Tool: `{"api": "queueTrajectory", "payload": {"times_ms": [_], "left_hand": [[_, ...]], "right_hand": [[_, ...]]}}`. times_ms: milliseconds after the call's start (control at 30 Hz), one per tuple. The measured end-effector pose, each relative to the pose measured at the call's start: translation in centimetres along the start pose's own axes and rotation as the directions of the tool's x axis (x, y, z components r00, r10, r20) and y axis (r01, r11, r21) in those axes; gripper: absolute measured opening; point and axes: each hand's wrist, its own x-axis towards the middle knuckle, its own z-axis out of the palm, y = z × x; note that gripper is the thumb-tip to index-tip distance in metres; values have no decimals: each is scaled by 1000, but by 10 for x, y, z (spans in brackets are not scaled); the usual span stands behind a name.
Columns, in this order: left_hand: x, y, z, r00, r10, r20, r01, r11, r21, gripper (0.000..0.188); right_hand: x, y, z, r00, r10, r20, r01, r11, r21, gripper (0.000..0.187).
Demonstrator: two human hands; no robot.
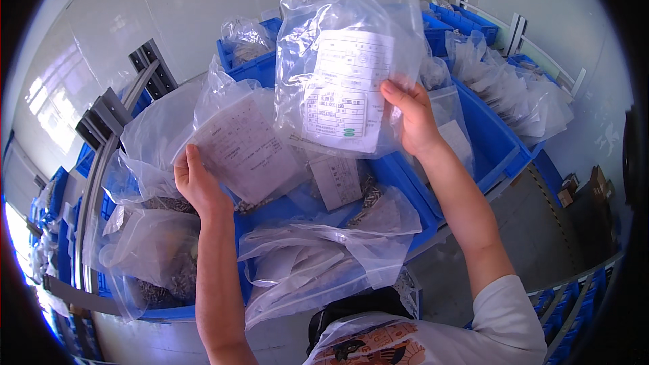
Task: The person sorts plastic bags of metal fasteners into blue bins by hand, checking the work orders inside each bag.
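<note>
My right hand [414, 120] pinches a large clear plastic bag [338, 10], held up in front of me. A white printed slip [351, 78] with a green mark shows inside it. Lower and to the left, my left hand [197, 182] is closed on the edge of another clear plastic bag [215, 109], which has a printed sheet [247, 152] in it. Small metal parts show just under that sheet. Both bags are above an open blue bin [426, 213], where more plastic bags lie.
In the bin are a bag of small metal screw-like parts [159, 263] and a crumpled clear bag [331, 250]. At right, another blue bin [483, 138] stands before a row of bagged papers [503, 81]. Metal rails [111, 142] run along the left.
</note>
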Motion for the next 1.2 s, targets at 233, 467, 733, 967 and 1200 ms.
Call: {"api": "queueTrajectory", "payload": {"times_ms": [233, 467, 733, 967, 1200], "left_hand": [[1, -3, 5, 984, -173, -36, 174, 984, 37, 18], [-4, -4, 5, 955, -297, 21, 296, 954, 39, 22], [-28, 23, 26, 737, -373, 564, 491, 869, -67, 30], [-20, 16, 28, 802, -278, 529, 344, 938, -29, 32], [20, -23, -11, 890, -229, 394, 80, 929, 360, 29]], "right_hand": [[-1, -9, -9, 992, -9, 128, -23, 967, 252, 25], [-5, -7, -5, 989, -35, 145, -17, 940, 342, 25], [-7, 29, 10, 873, 399, 281, -309, 898, -315, 24], [-5, 40, 1, 931, 187, 313, 12, 842, -539, 51], [-13, 41, 15, 977, 170, 129, -31, 712, -702, 58]]}}
